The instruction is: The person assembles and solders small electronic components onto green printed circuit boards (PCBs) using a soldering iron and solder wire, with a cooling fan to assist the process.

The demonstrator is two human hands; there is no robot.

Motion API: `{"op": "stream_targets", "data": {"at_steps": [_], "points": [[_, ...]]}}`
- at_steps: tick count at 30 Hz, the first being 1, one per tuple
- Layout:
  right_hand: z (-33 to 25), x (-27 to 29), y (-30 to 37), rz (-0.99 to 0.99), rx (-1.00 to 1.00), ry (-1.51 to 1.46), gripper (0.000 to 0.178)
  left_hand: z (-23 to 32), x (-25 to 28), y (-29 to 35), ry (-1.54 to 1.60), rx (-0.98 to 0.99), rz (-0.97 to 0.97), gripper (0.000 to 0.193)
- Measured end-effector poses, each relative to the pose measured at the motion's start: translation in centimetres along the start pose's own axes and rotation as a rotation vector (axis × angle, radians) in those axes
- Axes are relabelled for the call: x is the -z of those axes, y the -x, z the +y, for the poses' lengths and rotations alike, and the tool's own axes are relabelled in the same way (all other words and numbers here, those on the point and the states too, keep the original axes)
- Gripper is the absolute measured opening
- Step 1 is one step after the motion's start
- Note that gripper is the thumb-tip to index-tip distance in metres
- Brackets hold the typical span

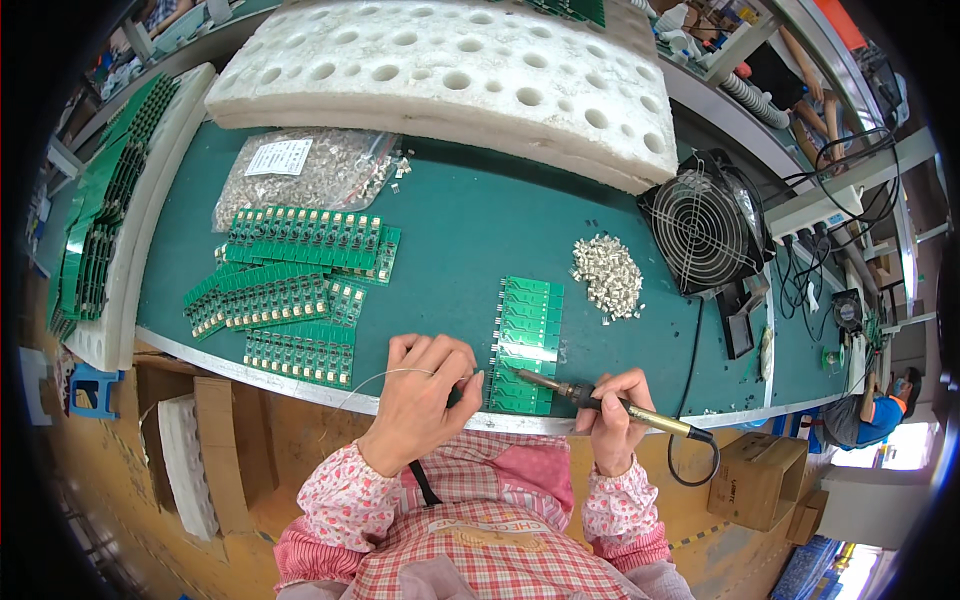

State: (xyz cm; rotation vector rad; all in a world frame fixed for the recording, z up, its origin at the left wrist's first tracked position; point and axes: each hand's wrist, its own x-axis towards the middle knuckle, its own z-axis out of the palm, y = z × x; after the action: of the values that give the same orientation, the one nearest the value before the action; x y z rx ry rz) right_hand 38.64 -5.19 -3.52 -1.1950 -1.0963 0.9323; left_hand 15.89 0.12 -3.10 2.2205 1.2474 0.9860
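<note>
Seen from your head camera: you sit at a green table (470, 230), both hands working over a green circuit board (527, 344) that lies flat near the table's front edge. Your right hand (612, 412) is closed around the handle of a soldering iron (600, 401), its tip resting on the lower part of the board; the iron's black cord (690, 455) loops down past the table edge just right of the hand. Your left hand (428, 385), fingers curled and pinched together, holds a thin solder wire (385, 376) just left of the board, the wire arcing away from the hand to the left.

Right of the board and farther back sits a small heap of silvery metal parts (607, 275), and beyond that a black fan (700, 230). Left of the board lie stacks of more circuit boards (290, 290), with a clear bag of parts (305, 170) behind them. A thick white foam sheet with round holes (440, 70) lies across the back of the table. Another person in blue (880, 410) sits far right of the board.
</note>
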Motion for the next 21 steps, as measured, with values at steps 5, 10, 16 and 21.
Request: {"op": "stream_targets", "data": {"at_steps": [5,10,16,21], "points": [[-0.5,0.0,0.1,-0.098,-0.045,-0.015,0.018,0.0,0.0,0.1,0.003,-0.044,-0.010,0.017],[-0.7,0.0,-0.1,-0.127,-0.044,-0.001,0.019,0.0,-0.1,0.0,0.004,-0.062,-0.016,0.017],[-1.0,-0.2,-0.1,-0.143,-0.076,0.008,0.019,0.1,-0.1,-0.1,-0.005,-0.061,-0.023,0.018],[-1.1,0.0,-0.2,-0.172,-0.093,0.028,0.018,0.1,-0.3,0.0,-0.033,-0.051,-0.028,0.018]]}}
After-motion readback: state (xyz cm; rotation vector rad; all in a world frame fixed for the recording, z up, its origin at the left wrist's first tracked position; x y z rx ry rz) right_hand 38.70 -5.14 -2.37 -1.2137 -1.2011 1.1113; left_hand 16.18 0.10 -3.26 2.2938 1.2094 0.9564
